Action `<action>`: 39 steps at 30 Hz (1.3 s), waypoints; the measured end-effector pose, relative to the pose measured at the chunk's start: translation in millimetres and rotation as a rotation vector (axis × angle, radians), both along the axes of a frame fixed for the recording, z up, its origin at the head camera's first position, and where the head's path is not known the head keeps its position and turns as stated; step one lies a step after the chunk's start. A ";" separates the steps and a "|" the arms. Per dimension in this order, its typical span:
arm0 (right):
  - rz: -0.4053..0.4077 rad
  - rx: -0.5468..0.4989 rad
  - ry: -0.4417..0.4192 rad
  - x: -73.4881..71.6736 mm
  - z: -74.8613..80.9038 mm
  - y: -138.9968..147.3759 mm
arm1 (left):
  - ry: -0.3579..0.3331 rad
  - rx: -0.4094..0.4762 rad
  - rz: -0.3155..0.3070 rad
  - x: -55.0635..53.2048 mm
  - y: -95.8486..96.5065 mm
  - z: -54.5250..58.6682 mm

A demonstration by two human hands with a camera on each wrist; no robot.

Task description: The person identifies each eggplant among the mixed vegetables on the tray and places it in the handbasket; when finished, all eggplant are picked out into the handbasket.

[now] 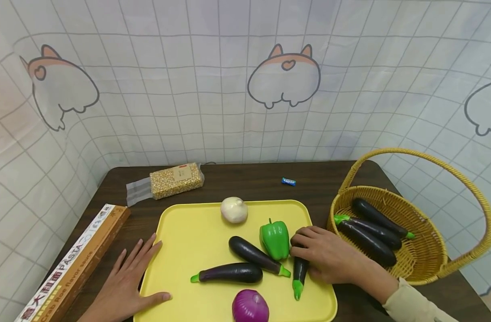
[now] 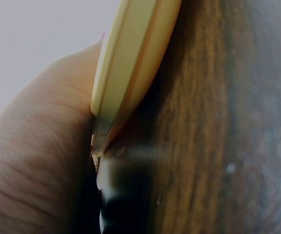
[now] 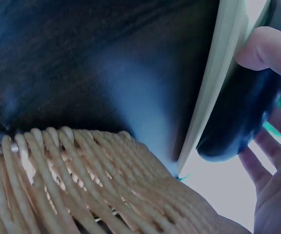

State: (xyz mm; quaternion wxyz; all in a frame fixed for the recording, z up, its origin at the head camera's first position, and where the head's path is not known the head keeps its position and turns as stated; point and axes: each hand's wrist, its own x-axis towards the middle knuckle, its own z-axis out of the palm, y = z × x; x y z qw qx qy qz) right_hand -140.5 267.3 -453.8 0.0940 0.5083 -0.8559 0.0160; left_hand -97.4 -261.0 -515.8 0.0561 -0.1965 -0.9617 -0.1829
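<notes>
My right hand grips an eggplant at the right side of the yellow tray, thumb on one side and fingers round the other in the right wrist view. Its green stem end points toward me. With fingers spread, my left hand rests at the tray's left rim, the thumb reaching over it. Two more eggplants lie mid-tray, next to a green bell pepper. A white onion-like bulb sits by the far rim and a purple onion at the near side.
Right of the tray stands a wicker basket with a tall handle and three eggplants inside. A long pasta box lies at the left. Behind the tray are a bag of yellow kernels and a small blue wrapped piece.
</notes>
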 end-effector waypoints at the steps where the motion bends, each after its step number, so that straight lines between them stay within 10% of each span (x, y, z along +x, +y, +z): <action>1: 0.003 -0.001 -0.002 0.5 -0.8 -0.5 | 0.000 0.000 0.000 0.0 -0.1 -0.1; 19: 0.050 -0.063 -0.008 9.7 -8.0 -7.5 | 0.030 0.010 -0.014 0.2 -0.6 3.0; 39: 0.031 -0.089 0.033 9.1 29.9 -7.4 | -0.013 0.005 0.011 0.7 0.2 2.2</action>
